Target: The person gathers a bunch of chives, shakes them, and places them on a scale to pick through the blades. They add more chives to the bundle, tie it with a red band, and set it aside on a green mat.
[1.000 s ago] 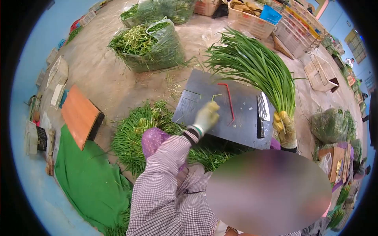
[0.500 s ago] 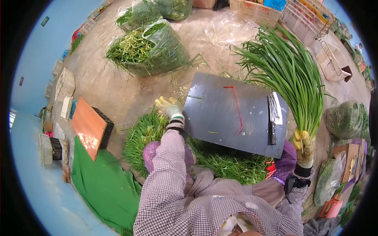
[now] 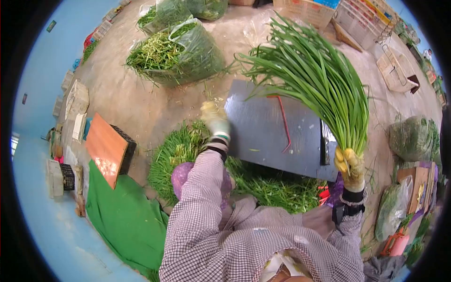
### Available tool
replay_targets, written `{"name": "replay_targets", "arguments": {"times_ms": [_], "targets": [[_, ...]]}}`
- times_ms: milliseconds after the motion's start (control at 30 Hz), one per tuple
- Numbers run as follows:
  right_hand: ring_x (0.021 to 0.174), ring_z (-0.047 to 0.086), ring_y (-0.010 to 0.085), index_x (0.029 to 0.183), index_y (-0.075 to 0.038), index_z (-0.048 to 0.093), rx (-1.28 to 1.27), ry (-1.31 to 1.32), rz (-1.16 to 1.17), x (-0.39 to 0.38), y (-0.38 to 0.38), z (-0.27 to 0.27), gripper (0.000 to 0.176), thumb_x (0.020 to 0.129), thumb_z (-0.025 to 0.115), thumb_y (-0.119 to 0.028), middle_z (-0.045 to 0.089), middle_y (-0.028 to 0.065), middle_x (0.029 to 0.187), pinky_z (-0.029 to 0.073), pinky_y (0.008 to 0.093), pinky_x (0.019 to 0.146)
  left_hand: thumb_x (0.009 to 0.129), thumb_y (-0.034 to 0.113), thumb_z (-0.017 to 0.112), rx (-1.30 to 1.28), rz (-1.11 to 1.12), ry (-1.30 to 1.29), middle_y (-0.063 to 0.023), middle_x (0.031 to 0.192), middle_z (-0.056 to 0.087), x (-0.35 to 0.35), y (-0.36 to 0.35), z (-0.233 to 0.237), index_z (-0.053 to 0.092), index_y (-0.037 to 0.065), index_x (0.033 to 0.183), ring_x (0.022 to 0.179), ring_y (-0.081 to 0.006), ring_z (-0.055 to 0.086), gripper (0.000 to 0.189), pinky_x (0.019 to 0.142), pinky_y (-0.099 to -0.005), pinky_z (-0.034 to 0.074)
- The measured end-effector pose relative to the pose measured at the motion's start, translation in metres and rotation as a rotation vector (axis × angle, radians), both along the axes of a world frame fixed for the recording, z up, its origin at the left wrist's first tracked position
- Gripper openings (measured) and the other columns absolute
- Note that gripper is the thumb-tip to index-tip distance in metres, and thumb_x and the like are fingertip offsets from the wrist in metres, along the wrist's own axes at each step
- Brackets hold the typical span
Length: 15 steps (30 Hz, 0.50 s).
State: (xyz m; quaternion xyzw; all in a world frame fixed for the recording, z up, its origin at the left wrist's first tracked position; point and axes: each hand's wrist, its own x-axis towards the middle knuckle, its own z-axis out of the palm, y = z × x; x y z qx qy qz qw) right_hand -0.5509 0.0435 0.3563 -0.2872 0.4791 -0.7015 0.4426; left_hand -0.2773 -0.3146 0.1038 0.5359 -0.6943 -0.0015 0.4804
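My right hand (image 3: 349, 168), in a yellowish glove, grips a large bunch of long green leafy stalks (image 3: 324, 80) by its pale base. The leaves fan up and left over the grey board (image 3: 263, 127). On the board lie a red tie (image 3: 283, 123) and a knife (image 3: 324, 143), partly covered by the leaves. My left hand (image 3: 215, 117), gloved too and blurred by motion, is at the board's left edge; its fingers are smeared. Cut greens (image 3: 174, 155) lie just below and left of it, and more greens (image 3: 282, 190) lie under the board.
Bags of greens (image 3: 188, 51) stand beyond the board. An orange board (image 3: 107, 148) leans on a black crate at the left, above a green cloth (image 3: 124, 218). Plastic crates (image 3: 359, 23) and a white basket (image 3: 395, 70) are at the upper right. A bagged bundle (image 3: 413, 143) lies right.
My right hand has moved left with the bunch, whose leaves now overhang more of the board and the knife. My left hand has shifted slightly right and up.
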Motion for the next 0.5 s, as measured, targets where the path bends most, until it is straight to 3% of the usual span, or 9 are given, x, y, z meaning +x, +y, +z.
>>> {"name": "replay_targets", "arguments": {"times_ms": [67, 100, 133, 200, 267, 400, 433, 467, 500], "targets": [[0.054, 0.047, 0.0101, 0.126, 0.003, 0.052, 0.018, 0.022, -0.023, 0.007, -0.012, -0.005, 0.041, 0.095, 0.066, -0.02, 0.06, 0.0085, 0.083, 0.037, 0.0236, 0.047, 0.093, 0.02, 0.06, 0.365, -0.549, 0.089, -0.0173, 0.13, 0.057, -0.03, 0.085, 0.025, 0.054, 0.004, 0.132, 0.128, -0.035, 0.048, 0.043, 0.111, -0.0464, 0.035], [0.054, 0.047, 0.0102, 0.121, 0.003, 0.054, 0.02, -0.007, -0.004, 0.011, -0.019, -0.005, 0.037, 0.095, 0.066, -0.021, 0.06, 0.0085, 0.082, 0.037, 0.0237, 0.047, 0.093, 0.021, 0.061, 0.295, -0.66, -0.686, -0.0155, 0.144, 0.047, -0.04, 0.121, 0.068, 0.049, 0.007, 0.136, 0.137, -0.0295, 0.041, 0.047, 0.114, -0.0499, 0.032], [0.054, 0.047, 0.0103, 0.121, 0.003, 0.054, 0.013, -0.044, 0.029, 0.013, -0.026, -0.006, 0.036, 0.095, 0.066, -0.021, 0.06, 0.0084, 0.081, 0.037, 0.0239, 0.047, 0.094, 0.034, 0.059, 0.231, -0.867, -0.732, -0.0161, 0.154, 0.036, -0.029, 0.148, 0.046, 0.039, 0.012, 0.149, 0.147, -0.0324, 0.03, 0.063, 0.117, -0.0565, 0.024], [0.055, 0.048, 0.0104, 0.12, 0.002, 0.055, -0.004, -0.11, 0.098, 0.017, -0.04, -0.007, 0.035, 0.095, 0.066, -0.021, 0.06, 0.0083, 0.08, 0.037, 0.0242, 0.047, 0.096, 0.04, 0.056, 0.391, -0.748, -0.816, -0.0171, 0.161, 0.028, -0.006, 0.154, 0.037, 0.037, 0.009, 0.152, 0.15, -0.0316, 0.025, 0.067, 0.12, -0.0553, 0.021], [0.057, 0.048, 0.0102, 0.121, 0.0, 0.055, -0.026, -0.097, 0.107, 0.033, -0.055, 0.002, 0.033, 0.096, 0.065, -0.019, 0.06, 0.0082, 0.083, 0.038, 0.0241, 0.049, 0.097, 0.042, 0.053, 0.77, -0.282, -0.539, -0.0201, 0.161, 0.026, 0.002, 0.134, 0.056, 0.045, 0.004, 0.147, 0.15, -0.0325, 0.023, 0.063, 0.12, -0.0553, 0.019], [0.06, 0.048, 0.0094, 0.122, -0.004, 0.055, -0.029, -0.1, 0.106, 0.083, -0.086, -0.002, 0.031, 0.096, 0.066, -0.017, 0.06, 0.0063, 0.087, 0.039, 0.0236, 0.051, 0.099, 0.024, 0.061, 0.589, -0.475, 0.415, -0.0229, 0.151, 0.043, 0.01, 0.137, 0.083, 0.051, 0.0, 0.141, 0.142, -0.0302, 0.039, 0.049, 0.119, -0.0412, 0.028], [0.061, 0.05, 0.0098, 0.118, -0.005, 0.057, -0.054, -0.192, 0.12, 0.098, -0.091, -0.017, 0.027, 0.096, 0.067, -0.018, 0.061, 0.0046, 0.086, 0.039, 0.0235, 0.051, 0.1, 0.016, 0.06, 0.861, -0.608, 0.633, -0.0193, 0.148, 0.048, 0.006, 0.154, 0.118, 0.05, -0.001, 0.141, 0.136, -0.0275, 0.047, 0.045, 0.115, -0.0363, 0.037], [0.062, 0.051, 0.0101, 0.114, -0.005, 0.058, -0.005, -0.242, 0.105, 0.114, -0.09, -0.034, 0.024, 0.096, 0.067, -0.019, 0.061, 0.0044, 0.086, 0.04, 0.0235, 0.052, 0.104, 0.024, 0.055, 0.944, -0.733, 1.031, -0.0155, 0.145, 0.052, 0.002, 0.182, 0.133, 0.048, -0.001, 0.142, 0.132, -0.026, 0.052, 0.047, 0.111, -0.0356, 0.043], [0.063, 0.054, 0.0106, 0.112, -0.005, 0.06, 0.036, -0.261, 0.063, 0.134, -0.086, -0.055, 0.024, 0.096, 0.068, -0.021, 0.062, 0.0042, 0.087, 0.043, 0.0237, 0.053, 0.106, 0.032, 0.051, 1.094, -0.777, 1.114, -0.0155, 0.142, 0.055, 0.004, 0.199, 0.144, 0.044, -0.002, 0.145, 0.131, -0.0253, 0.053, 0.053, 0.108, -0.0339, 0.045]]}}
